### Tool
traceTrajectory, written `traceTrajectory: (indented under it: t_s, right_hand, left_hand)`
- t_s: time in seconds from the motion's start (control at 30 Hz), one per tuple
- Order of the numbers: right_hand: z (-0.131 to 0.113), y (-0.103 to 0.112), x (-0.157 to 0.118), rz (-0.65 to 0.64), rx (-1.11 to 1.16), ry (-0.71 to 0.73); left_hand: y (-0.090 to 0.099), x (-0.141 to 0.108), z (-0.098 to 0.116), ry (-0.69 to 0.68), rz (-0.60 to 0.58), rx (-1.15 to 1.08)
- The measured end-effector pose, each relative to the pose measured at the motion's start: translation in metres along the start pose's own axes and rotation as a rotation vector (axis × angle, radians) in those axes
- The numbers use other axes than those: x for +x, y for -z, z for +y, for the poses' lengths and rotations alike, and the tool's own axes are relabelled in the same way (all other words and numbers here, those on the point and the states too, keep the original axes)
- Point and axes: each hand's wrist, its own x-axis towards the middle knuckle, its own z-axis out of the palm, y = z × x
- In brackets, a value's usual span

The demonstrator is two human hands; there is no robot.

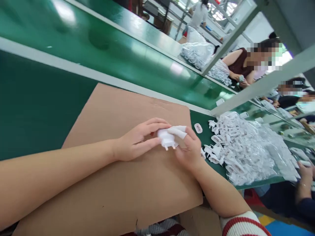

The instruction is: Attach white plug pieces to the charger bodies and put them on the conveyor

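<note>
A white plastic plug piece [166, 139] with two short pins pointing down is held between my hands, above a brown cardboard sheet [118, 190]. My left hand [140, 139] closes on its left side with thumb and fingers. On the right, my right hand [190, 149] pinches it, with white covers on some of its fingertips. Just beyond my right hand, a small white oval part [198, 128] lies on the green table. My fingers hide part of the plug piece.
A big heap of white plug parts [241, 147], partly under clear plastic, lies to the right. A pale rail [113, 78] separates the table from a shiny green belt [137, 55]. A slanting metal post [265, 78] stands at right. Co-workers sit across and at far right.
</note>
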Motion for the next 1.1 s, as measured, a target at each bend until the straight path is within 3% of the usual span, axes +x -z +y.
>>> traceTrajectory:
  t_s: [0.2, 0.37, 0.43, 0.5, 0.6, 0.67, 0.73, 0.8, 0.9, 0.93, 1.0, 1.1]
  right_hand:
    - [0.01, -0.003, -0.005, -0.081, -0.19, 0.193]
    - [0.018, -0.007, -0.003, -0.206, -0.173, 0.042]
    - [0.02, -0.007, -0.002, -0.232, -0.135, -0.061]
    - [0.02, -0.007, -0.001, -0.217, -0.088, -0.164]
    - [0.016, -0.005, 0.002, -0.212, 0.045, -0.27]
    - [0.016, 0.002, 0.007, -0.25, 0.137, -0.294]
    - [0.022, 0.018, 0.014, -0.244, 0.178, -0.34]
    - [0.039, 0.045, 0.02, -0.131, 0.111, -0.435]
    - [0.086, 0.104, 0.022, 0.164, -0.303, -0.591]
    - [0.105, 0.125, 0.021, 0.203, -0.477, -0.698]
    - [0.145, 0.16, 0.021, 0.192, -0.667, -0.87]
    - [0.198, 0.188, 0.026, 0.058, -0.686, -0.931]
  left_hand:
    - [-0.006, 0.002, 0.003, 0.338, 0.033, -0.079]
    - [-0.003, 0.004, -0.004, 0.521, -0.015, -0.027]
    - [-0.001, 0.004, -0.004, 0.52, 0.016, -0.036]
    - [0.0, 0.003, -0.003, 0.436, 0.045, -0.054]
    - [-0.001, 0.003, -0.002, 0.299, 0.008, 0.035]
    - [-0.001, 0.004, -0.003, 0.313, -0.025, 0.12]
    - [-0.001, 0.005, -0.006, 0.367, -0.037, 0.163]
    - [-0.001, 0.005, -0.009, 0.405, -0.025, 0.176]
    - [0.0, 0.004, -0.015, 0.435, -0.003, 0.195]
    - [0.0, 0.005, -0.016, 0.437, -0.003, 0.213]
    - [0.0, 0.006, -0.019, 0.424, -0.017, 0.257]
    - [0.0, 0.01, -0.019, 0.393, -0.039, 0.291]
